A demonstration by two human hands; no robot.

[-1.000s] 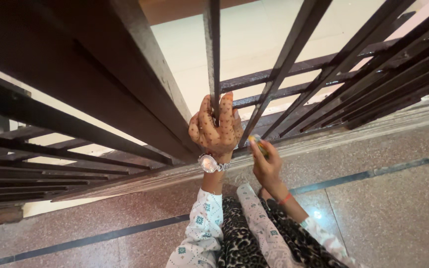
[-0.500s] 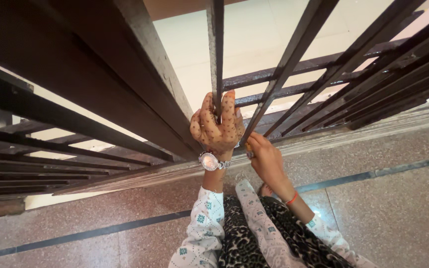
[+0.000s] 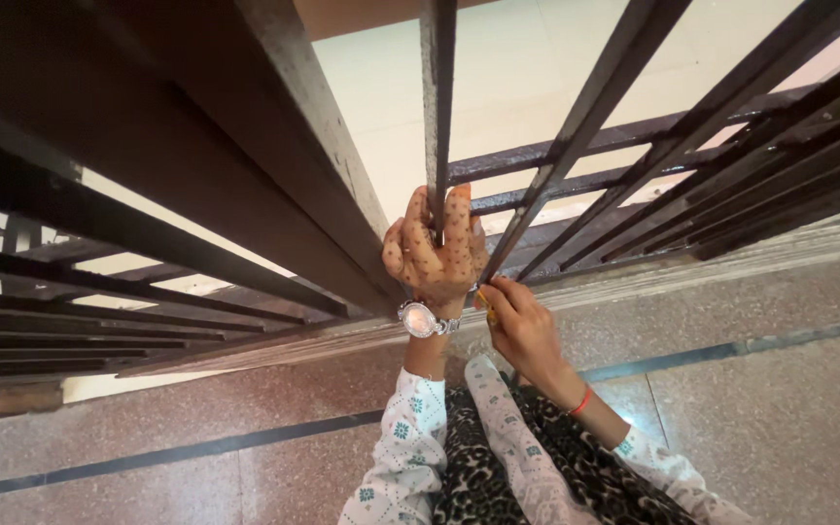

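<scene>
Our hands at the foot of a dark metal gate

Our left hand [image 3: 437, 251], henna-patterned with a round silver wristwatch [image 3: 420, 319], is clenched around a dark vertical iron bar [image 3: 437, 107] of the gate. At four o'clock from it, our right hand [image 3: 522, 326] pinches a small yellow object [image 3: 483, 303], too hidden to identify, against the gate's bottom rail. The speckled reddish stone floor [image 3: 780, 418] lies at six o'clock.

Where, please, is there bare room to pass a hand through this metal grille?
The gaps between the dark bars right of the left hand look open. The speckled floor right of the right hand is bare. It is crowded at the bar the left hand holds.
</scene>
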